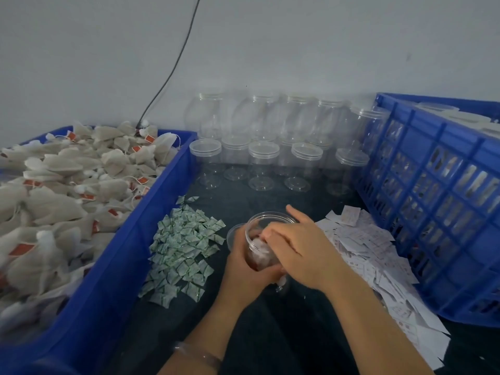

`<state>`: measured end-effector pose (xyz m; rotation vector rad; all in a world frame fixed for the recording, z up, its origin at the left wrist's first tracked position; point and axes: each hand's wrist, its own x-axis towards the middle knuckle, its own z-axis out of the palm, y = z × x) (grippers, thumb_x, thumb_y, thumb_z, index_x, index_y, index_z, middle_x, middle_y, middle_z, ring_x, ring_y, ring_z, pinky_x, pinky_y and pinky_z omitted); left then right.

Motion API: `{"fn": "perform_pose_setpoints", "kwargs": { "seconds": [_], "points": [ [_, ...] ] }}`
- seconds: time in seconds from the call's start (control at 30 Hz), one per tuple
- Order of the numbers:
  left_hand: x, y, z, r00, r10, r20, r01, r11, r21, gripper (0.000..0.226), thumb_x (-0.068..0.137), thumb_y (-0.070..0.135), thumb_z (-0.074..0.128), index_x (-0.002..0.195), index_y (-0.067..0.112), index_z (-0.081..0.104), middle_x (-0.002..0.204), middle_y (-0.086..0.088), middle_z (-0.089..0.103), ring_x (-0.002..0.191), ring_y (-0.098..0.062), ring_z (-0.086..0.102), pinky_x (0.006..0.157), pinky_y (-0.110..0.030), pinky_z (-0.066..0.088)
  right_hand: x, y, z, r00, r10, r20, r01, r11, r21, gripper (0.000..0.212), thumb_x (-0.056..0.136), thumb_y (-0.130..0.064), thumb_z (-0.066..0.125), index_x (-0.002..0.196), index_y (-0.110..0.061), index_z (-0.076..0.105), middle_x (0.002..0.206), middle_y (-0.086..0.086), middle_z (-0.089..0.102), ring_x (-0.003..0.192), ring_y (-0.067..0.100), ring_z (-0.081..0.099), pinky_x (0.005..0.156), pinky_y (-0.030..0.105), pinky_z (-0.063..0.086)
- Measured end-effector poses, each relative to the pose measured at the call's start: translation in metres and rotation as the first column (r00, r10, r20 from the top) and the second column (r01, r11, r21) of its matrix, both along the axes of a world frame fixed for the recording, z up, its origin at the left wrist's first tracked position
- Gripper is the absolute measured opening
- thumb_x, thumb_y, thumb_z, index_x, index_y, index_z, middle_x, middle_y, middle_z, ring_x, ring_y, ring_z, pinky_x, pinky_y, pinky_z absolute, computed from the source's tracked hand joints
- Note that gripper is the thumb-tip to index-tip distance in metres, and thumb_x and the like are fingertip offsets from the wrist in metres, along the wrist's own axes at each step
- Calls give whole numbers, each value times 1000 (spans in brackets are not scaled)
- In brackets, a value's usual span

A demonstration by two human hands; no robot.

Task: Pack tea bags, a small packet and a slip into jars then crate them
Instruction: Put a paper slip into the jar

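A clear plastic jar (pixel 266 223) stands low in the middle of the dark table, with tea bags showing inside it. My left hand (pixel 244 262) grips the jar's side from the left. My right hand (pixel 300 253) lies over the jar's mouth with fingers curled down into it onto the tea bags; the index finger points away. A blue bin (pixel 116 255) on the left is heaped with tea bags (pixel 62 190). Small green-and-white packets (pixel 184 247) lie in a pile left of the jar. White paper slips (pixel 378 255) are heaped to its right. A blue slatted crate (pixel 443 201) stands at right.
Several empty clear jars (pixel 263 163) stand in rows at the back against the grey wall, some stacked. A clear lid (pixel 233 234) lies just left of the held jar. A black cable (pixel 173 66) runs down the wall to the bin. The crate holds lidded jars.
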<state>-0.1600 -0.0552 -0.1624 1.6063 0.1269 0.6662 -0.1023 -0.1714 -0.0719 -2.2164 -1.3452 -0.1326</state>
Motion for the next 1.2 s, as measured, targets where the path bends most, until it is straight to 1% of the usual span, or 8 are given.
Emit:
{"fn": "perform_pose_setpoints", "kwargs": {
  "seconds": [0.13,0.27,0.37,0.53,0.6,0.7,0.9,1.2],
  "points": [
    [2,-1,0,1000,-10,-14,10,1000,-2,67,69,18,80,126,31,48,108,1,69,91,-16,71,69,-25,56,2,2,11,1000,-10,18,14,971,-240,83,88,-64,3,70,-16,69,72,-3,66,94,-2,48,117,25,-2],
    [2,-1,2,1000,2,-9,-1,1000,4,69,69,18,82,129,25,48,114,4,67,101,-13,68,77,-23,55,-1,-2,13,996,-49,-75,29,968,-251,59,97,-57,17,82,-26,66,87,-18,48,93,-6,21,107,29,13],
    [1,-1,2,1000,2,-7,-2,1000,-5,77,61,28,81,131,24,47,116,11,64,107,-8,64,82,-21,53,0,-8,11,972,-22,-235,1,996,-87,47,92,-70,22,78,-43,58,101,-30,49,111,-26,19,109,27,20],
    [1,-2,3,1000,-3,-16,2,999,-51,83,48,34,80,125,32,48,109,14,63,99,2,64,77,-13,50,47,5,-1,733,-77,-676,459,789,409,53,103,-51,26,86,-32,73,101,-13,72,93,1,62,85,16,46],
    [1,-2,1,1000,-2,-12,2,999,-53,83,49,33,81,125,30,47,108,18,64,98,2,64,76,-13,50,68,13,-21,606,-170,-777,512,831,217,32,103,-33,44,98,-15,70,108,7,71,85,11,64,72,23,50],
    [2,-1,-1,1000,11,-17,-12,1000,-25,79,51,33,81,123,29,48,108,23,63,97,0,64,74,-14,51,91,33,-52,700,-339,-628,335,933,-131,17,92,-23,66,93,-8,73,94,12,72,80,18,66,71,24,52],
    [1,1,-2,1000,7,-18,-7,1000,-18,78,54,30,81,125,29,48,110,22,63,100,-3,65,75,-15,52,111,73,-53,757,-495,-427,279,835,-474,17,88,-26,70,72,-24,66,84,2,69,74,15,65,63,27,52],
    [1,0,2,1000,15,3,-15,1000,-3,78,51,35,78,122,37,47,110,27,62,100,3,63,76,-12,50,71,25,-29,594,106,-797,398,823,405,14,86,-9,71,96,-18,66,85,-2,76,79,13,73,63,18,55]
  ]
}}
